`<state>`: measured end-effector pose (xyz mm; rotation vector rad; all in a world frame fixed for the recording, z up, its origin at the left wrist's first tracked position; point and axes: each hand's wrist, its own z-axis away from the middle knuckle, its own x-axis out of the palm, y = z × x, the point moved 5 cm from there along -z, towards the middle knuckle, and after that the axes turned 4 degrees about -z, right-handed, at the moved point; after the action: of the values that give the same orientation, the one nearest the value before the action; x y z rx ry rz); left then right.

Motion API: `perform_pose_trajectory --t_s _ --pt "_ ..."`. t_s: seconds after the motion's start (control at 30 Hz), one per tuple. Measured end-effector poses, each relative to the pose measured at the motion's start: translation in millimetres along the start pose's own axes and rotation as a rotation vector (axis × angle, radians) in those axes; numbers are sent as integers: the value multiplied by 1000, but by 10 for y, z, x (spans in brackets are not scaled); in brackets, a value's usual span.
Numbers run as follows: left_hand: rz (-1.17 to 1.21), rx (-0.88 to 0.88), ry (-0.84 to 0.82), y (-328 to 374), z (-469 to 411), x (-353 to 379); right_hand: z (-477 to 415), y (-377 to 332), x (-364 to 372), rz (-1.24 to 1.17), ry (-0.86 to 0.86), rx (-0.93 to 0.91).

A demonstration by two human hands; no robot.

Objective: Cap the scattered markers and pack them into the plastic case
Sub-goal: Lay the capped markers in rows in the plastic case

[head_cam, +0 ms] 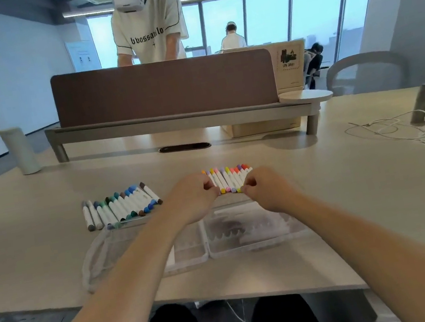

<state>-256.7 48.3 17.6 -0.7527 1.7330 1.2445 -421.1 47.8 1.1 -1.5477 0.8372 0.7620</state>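
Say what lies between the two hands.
Head view: the warm-coloured markers lie in a row between the left hand and right hand, bunched by both.

Left hand [193, 195] and right hand [266, 188] pinch opposite ends of a row of capped warm-coloured white-barrelled markers [227, 179] on the beige bench [325, 197], fingers [210, 186] curled onto it. A second row of capped blue, green and grey markers [121, 205] lies well left. The open clear plastic case [246, 228] sits just in front, under both wrists.
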Motion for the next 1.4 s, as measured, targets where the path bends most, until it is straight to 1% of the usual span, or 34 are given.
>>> perform_pose_trajectory --t_s 0.1,0.23,0.4,0.5,0.6,0.77,0.87,1.07,1.2,1.4 --pt "-6 12 -20 78 -308 84 -297 270 -102 -4 41 84" --pt "-23 33 -44 154 -618 189 -689 509 -127 99 46 159" --pt "-35 51 -62 91 -911 286 -1038 470 25 160 25 141" --pt "8 31 -69 28 -989 291 -1192 424 87 250 -4 125" --pt "79 16 -79 -41 -1014 259 -1329 431 34 276 1 142" --pt "66 27 -84 -102 -1077 263 -1393 502 -10 357 -59 200" --pt "87 12 -93 -64 -1137 312 -1387 538 17 363 -73 217" --pt "112 29 -87 67 -1232 362 -1414 485 65 368 -64 214" --pt "135 17 -83 54 -1246 376 -1455 452 -1 377 27 207" --pt "148 2 -90 27 -1286 422 -1434 491 39 429 -29 258"
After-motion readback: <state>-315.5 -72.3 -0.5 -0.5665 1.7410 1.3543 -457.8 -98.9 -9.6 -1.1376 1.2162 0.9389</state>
